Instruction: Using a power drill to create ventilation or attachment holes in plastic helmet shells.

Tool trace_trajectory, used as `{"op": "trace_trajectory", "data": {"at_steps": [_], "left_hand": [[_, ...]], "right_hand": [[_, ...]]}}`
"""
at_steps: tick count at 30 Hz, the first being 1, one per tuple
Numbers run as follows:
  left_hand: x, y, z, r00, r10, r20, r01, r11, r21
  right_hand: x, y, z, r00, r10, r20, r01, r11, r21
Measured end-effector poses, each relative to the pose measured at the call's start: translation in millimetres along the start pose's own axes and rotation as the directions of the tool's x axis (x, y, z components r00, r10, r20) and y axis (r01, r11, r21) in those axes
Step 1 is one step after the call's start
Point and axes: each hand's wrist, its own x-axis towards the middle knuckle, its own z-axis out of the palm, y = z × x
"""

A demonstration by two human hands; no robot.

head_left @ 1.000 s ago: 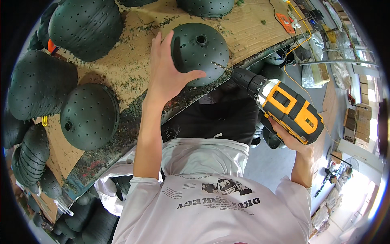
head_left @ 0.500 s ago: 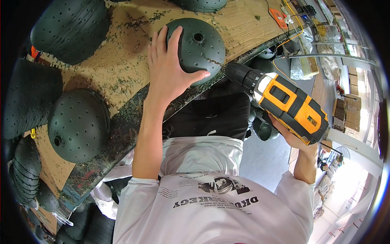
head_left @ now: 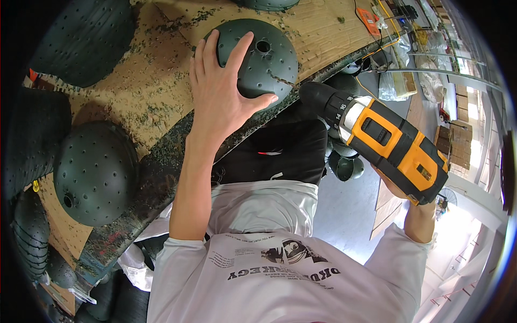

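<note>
A dark green, dome-shaped plastic shell [head_left: 277, 62] with many small holes and one larger hole sits on the workbench. My left hand [head_left: 221, 97] grips its left side, fingers over the top and thumb along the near edge. My right hand [head_left: 394, 185] holds a yellow and black cordless drill [head_left: 398, 142]; the drill body hides most of those fingers. From its chuck a thin twist bit [head_left: 281, 80] reaches the shell's right side. Its tip appears to meet the surface, though I cannot tell how deep it sits.
Cardboard scattered with dark shavings [head_left: 156, 81] covers the bench. Another perforated dome [head_left: 97, 172] stands to the left, with stacked shells [head_left: 32, 231] beyond it and a large one [head_left: 86, 37] at the far left. An orange device [head_left: 369, 21] and cables lie at the far right.
The drill's rear end has swung right and toward me, while its bit stays at nearly the same spot on the shell. My left index finger has moved slightly right over the shell. The view has shifted slightly.
</note>
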Motion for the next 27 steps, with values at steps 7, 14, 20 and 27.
{"op": "trace_trajectory", "data": {"at_steps": [7,14,20,27], "left_hand": [[-1,1,-3,1.0,-0.001,-0.022,0.002,1.0,0.005],[7,7,6,0.998,-0.055,-0.021,0.055,0.998,0.017],[9,8,1,1.0,-0.026,-0.009,0.026,1.0,-0.013],[5,5,0,0.999,-0.042,0.007,0.041,0.999,0.017]], "right_hand": [[151,-60,62,0.989,0.084,0.122,-0.096,0.991,0.09],[184,-57,90,0.981,-0.081,0.177,0.121,0.967,-0.226],[175,-58,79,0.99,-0.097,0.103,0.104,0.993,-0.061],[115,-33,65,0.997,-0.076,0.005,0.073,0.981,0.179]]}}
